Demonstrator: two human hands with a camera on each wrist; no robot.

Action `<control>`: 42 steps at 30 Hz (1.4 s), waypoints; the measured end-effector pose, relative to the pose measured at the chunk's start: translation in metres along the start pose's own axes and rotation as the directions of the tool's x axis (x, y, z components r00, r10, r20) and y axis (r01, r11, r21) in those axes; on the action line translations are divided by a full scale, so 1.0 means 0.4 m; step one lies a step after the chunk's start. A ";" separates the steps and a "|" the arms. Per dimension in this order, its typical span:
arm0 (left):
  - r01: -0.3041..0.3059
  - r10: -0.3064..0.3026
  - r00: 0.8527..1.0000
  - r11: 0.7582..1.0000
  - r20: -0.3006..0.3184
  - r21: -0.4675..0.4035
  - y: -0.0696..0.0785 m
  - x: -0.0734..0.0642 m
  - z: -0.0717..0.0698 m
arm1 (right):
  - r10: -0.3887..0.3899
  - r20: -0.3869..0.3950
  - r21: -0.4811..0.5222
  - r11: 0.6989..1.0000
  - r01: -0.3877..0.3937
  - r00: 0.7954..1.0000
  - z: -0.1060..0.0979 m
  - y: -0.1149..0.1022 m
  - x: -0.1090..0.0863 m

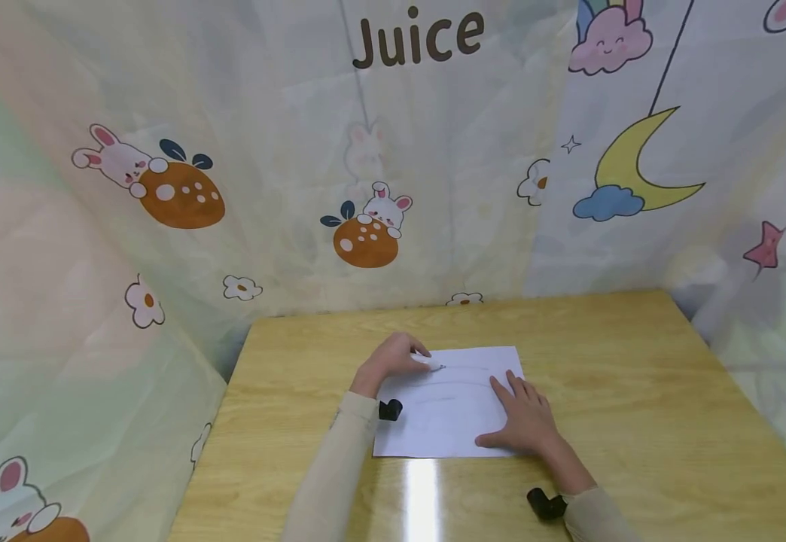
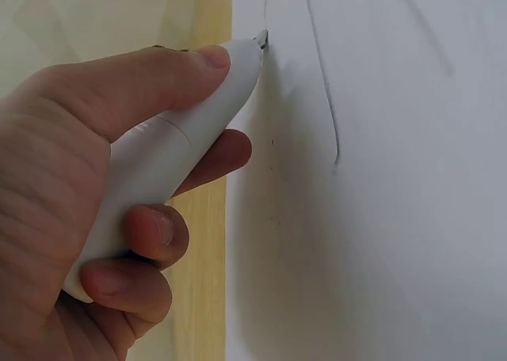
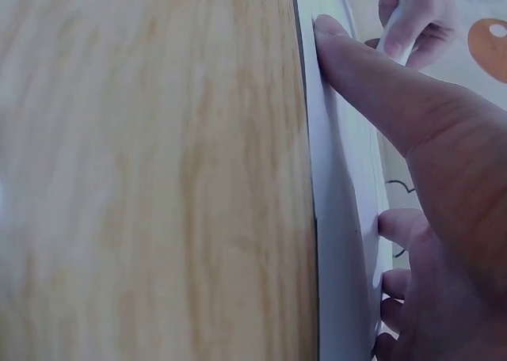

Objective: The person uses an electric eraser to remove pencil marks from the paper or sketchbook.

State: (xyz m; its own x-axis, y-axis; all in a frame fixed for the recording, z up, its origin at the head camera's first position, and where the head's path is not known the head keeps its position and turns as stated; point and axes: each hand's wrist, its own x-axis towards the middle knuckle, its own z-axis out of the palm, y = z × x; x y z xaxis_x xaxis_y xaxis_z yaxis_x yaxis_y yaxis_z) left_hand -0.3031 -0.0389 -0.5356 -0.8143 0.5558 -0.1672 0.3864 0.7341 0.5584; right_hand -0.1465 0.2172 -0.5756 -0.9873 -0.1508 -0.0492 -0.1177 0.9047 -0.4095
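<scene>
Left hand [image 1: 395,355] grips white pen [image 2: 150,161], long axis toward right edge of paper [image 1: 427,433]; right hand [image 1: 530,421], fingers spread, rests across that edge.

Facing you, a pale curtain [image 1: 271,120], printed yellow moon [image 1: 618,159], pink cloud [image 1: 608,44], rabbits [image 1: 122,163] hugging orange fruit [image 1: 183,202], your wooden table [image 1: 644,399]

soft light fills the head view; white glare streaks the surface [image 1: 637,406], and a blurry-edged shadow darkens the paper [image 2: 396,203].
</scene>
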 end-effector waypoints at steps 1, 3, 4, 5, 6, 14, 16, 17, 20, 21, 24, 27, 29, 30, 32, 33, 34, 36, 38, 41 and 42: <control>0.001 -0.001 1.000 1.000 0.004 0.009 0.002 0.000 0.000 | 0.000 0.006 -0.004 1.000 0.000 1.000 0.000 0.000 -0.001; -0.016 0.016 1.000 1.000 0.012 0.021 0.011 0.004 0.000 | 0.001 0.010 -0.005 1.000 -0.001 1.000 -0.003 -0.002 -0.003; -0.027 0.027 1.000 0.999 0.014 0.022 0.016 0.006 -0.001 | 0.000 0.004 -0.003 1.000 0.000 1.000 -0.005 -0.003 -0.002; -0.036 0.035 0.999 0.999 0.014 0.028 0.022 0.008 -0.002 | -0.003 -0.005 0.001 1.000 0.003 1.000 -0.007 -0.005 -0.002; -0.043 0.042 0.999 0.998 0.011 0.037 0.026 0.010 -0.003 | -0.005 -0.010 0.004 1.000 0.005 1.000 -0.009 -0.006 -0.001; 0.017 -0.020 0.999 0.997 0.032 0.076 0.040 0.005 -0.008 | -0.007 0.016 0.007 1.000 0.006 1.000 -0.007 -0.012 -0.004; 0.012 -0.014 0.999 0.998 0.035 0.063 0.042 0.005 -0.009 | -0.005 0.003 0.015 1.000 0.005 1.000 -0.007 -0.012 -0.003; 0.004 -0.006 0.999 0.998 0.036 0.059 0.044 0.005 -0.009 | -0.005 -0.002 0.014 1.000 0.005 1.000 -0.006 -0.012 -0.003; -0.006 0.003 0.999 0.999 0.051 0.052 0.050 0.004 -0.011 | 0.000 0.006 0.013 1.000 0.000 1.000 -0.003 -0.012 -0.006; -0.001 -0.002 0.998 0.999 0.055 0.054 0.051 0.002 -0.012 | -0.001 0.011 0.011 1.000 0.000 1.000 -0.001 -0.011 -0.008; 0.020 -0.024 0.998 0.997 0.053 0.069 0.053 -0.001 -0.015 | -0.007 0.006 0.007 1.000 0.007 1.000 0.000 -0.009 -0.011; 0.006 -0.009 0.999 0.998 0.040 0.066 0.056 0.003 -0.016 | -0.019 -0.023 0.006 1.000 0.019 1.000 -0.002 -0.007 -0.010; -0.019 0.016 0.999 0.998 0.046 0.062 0.061 0.007 -0.014 | -0.018 -0.024 0.006 1.000 0.018 1.000 -0.005 -0.007 -0.010; -0.031 0.028 0.998 0.998 0.051 0.059 0.064 0.009 -0.013 | -0.016 -0.019 0.009 1.000 0.016 1.000 -0.006 -0.007 -0.010; -0.039 0.035 0.997 0.997 0.063 0.061 0.072 0.008 -0.014 | -0.010 -0.008 0.013 1.000 0.010 1.000 -0.005 -0.005 -0.011; -0.036 0.032 0.997 0.998 0.065 0.059 0.076 0.006 -0.015 | -0.007 -0.005 0.014 1.000 0.007 1.000 -0.006 -0.005 -0.011; -0.035 0.031 0.998 0.997 0.063 0.066 0.077 0.005 -0.016 | -0.004 -0.005 0.013 1.000 0.004 1.000 -0.007 -0.004 -0.011; -0.042 0.038 0.998 0.996 0.051 0.073 0.076 0.003 -0.018 | -0.004 -0.013 0.011 1.000 0.004 1.000 -0.010 -0.002 -0.011; -0.044 0.041 0.998 0.996 0.045 0.075 0.074 0.001 -0.020 | -0.009 -0.018 0.010 1.000 0.009 1.000 -0.012 0.000 -0.011; -0.064 0.060 0.997 0.994 0.044 0.083 0.069 0.005 -0.016 | -0.016 -0.012 0.009 1.000 0.017 1.000 -0.012 0.000 -0.010; -0.066 0.062 0.997 0.994 0.047 0.087 0.071 0.006 -0.016 | -0.016 -0.008 0.011 1.000 0.016 1.000 -0.012 -0.001 -0.009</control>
State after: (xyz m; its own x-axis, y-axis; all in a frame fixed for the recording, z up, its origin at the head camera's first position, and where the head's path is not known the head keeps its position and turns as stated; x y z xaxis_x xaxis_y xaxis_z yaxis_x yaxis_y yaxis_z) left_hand -0.2967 -0.0190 -0.5149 -0.7676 0.6180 -0.1698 0.4754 0.7267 0.4958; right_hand -0.1432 0.2194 -0.5710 -0.9861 -0.1622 -0.0349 -0.1327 0.8974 -0.4207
